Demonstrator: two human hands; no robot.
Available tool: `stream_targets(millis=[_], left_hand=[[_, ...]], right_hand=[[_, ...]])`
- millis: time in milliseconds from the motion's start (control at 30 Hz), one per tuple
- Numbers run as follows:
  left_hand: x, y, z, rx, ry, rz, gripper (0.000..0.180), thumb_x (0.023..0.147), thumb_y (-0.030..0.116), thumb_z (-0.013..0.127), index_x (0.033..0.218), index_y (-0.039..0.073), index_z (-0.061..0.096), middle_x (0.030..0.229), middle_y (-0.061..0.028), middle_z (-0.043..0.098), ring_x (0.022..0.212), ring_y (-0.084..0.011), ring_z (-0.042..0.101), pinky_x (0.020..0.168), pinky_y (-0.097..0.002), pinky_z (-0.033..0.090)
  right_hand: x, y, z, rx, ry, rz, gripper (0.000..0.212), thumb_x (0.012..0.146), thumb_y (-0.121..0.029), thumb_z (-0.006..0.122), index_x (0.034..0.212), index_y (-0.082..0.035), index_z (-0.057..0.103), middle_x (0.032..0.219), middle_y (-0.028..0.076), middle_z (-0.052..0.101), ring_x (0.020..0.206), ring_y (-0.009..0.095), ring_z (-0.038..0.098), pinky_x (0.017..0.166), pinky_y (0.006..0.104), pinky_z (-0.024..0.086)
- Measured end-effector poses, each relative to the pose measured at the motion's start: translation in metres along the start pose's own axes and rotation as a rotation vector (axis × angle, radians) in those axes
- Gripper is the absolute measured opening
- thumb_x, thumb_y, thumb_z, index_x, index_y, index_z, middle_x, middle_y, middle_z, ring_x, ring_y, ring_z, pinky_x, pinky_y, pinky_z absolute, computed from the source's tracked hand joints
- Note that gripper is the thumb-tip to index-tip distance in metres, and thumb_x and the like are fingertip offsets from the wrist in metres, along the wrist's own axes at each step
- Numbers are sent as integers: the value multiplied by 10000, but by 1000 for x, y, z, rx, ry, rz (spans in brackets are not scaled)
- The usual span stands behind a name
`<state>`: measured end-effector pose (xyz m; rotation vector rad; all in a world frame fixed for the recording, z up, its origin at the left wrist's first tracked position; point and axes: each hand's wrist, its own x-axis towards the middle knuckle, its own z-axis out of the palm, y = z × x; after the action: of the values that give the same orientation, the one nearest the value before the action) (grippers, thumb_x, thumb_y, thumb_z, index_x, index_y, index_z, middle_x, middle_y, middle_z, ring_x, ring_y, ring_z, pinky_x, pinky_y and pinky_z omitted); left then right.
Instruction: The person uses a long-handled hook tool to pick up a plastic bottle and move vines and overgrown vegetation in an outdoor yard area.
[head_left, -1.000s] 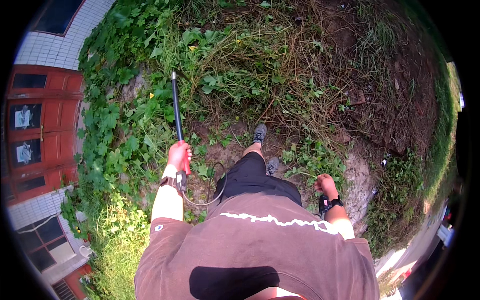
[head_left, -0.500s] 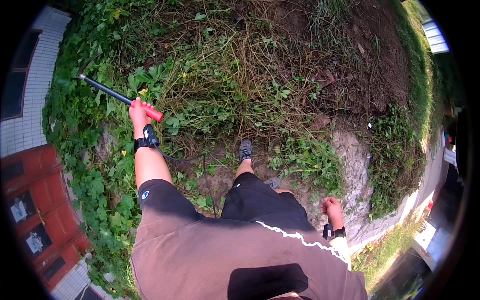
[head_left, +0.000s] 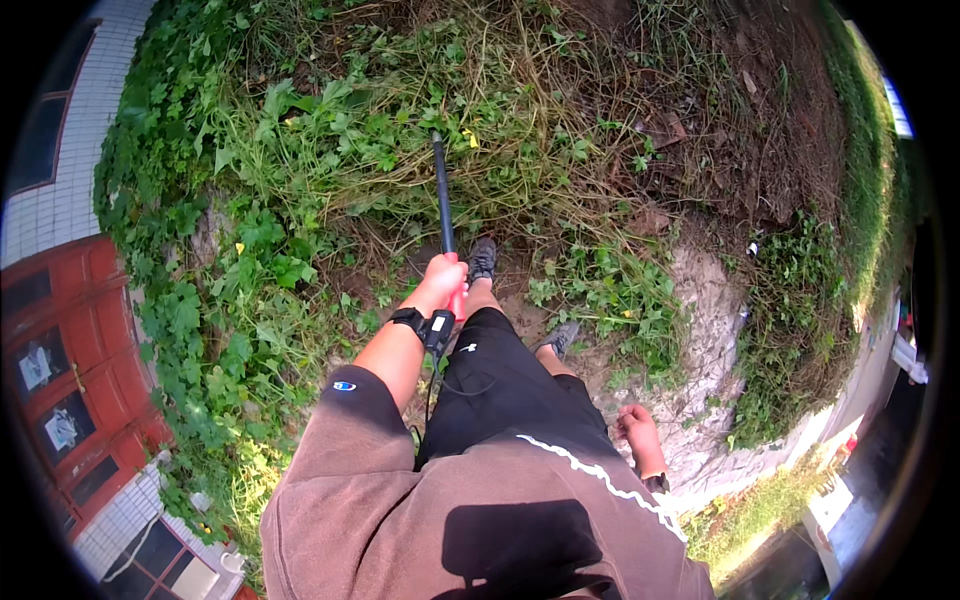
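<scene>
My left hand [head_left: 438,285] is wrapped round the red grip of a sickle [head_left: 444,200]. Its black shaft points forward, away from my body. The blade is hidden among cut vines and leaves [head_left: 400,150]. Low beside my right hip hangs my right hand [head_left: 638,432], its fingers curled in with nothing visible in them.
My shoes [head_left: 483,258] stand on bare soil next to the weeds. Leafy vines [head_left: 190,310] run along the left, by a tiled wall [head_left: 60,215] and red doors [head_left: 75,350]. A pale stone edge [head_left: 705,340] borders the right, with a dirt bank [head_left: 780,130] beyond.
My left hand has swung the sickle from the far left in toward my body, and the blade has gone into the vines. My right hand has shifted slightly left.
</scene>
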<state>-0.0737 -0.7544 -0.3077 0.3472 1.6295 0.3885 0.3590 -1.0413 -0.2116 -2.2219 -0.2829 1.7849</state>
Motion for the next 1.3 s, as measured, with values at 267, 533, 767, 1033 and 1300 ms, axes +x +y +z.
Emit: stream_targets(millis=[267, 533, 767, 1033, 1300], left_hand=[[-135, -65, 64, -20, -12, 8, 58, 832, 25, 557, 847, 32, 502, 670, -52, 528, 532, -174, 541, 484, -335, 499], [-237, -87, 46, 82, -161, -75, 160, 826, 26, 609, 807, 86, 461, 638, -10, 506, 494, -142, 515, 440, -315, 465], [-171, -68, 0, 25, -156, -50, 138, 843, 72, 601, 783, 94, 480, 637, 7, 513, 517, -117, 504, 466, -285, 461], [-109, -81, -45, -120, -151, -151, 162, 905, 144, 594, 795, 110, 480, 619, 19, 505, 488, -115, 477, 449, -266, 438], [-128, -93, 12, -73, -99, -165, 210, 914, 162, 616, 780, 102, 466, 572, 9, 497, 450, -135, 477, 433, -268, 433]], right_hand=[[42, 47, -120, 96, 28, -46, 136, 938, -145, 513, 1038, -71, 566, 766, 60, 635, 552, 133, 565, 506, 276, 460], [47, 181, -213, 216, 89, 348, 152, 924, -119, 472, 1045, -52, 536, 716, 101, 616, 460, 181, 523, 419, 358, 444], [59, 90, -135, -21, 45, 144, 135, 940, -134, 469, 995, -46, 555, 690, 80, 590, 465, 163, 499, 417, 318, 401], [9, -64, -32, 27, -73, -374, 194, 940, -138, 521, 1104, -56, 586, 778, 43, 622, 617, 123, 579, 561, 253, 461], [57, 157, -167, 828, 225, -79, 185, 945, -183, 553, 1101, -82, 545, 765, 52, 607, 608, 167, 581, 535, 303, 501]])
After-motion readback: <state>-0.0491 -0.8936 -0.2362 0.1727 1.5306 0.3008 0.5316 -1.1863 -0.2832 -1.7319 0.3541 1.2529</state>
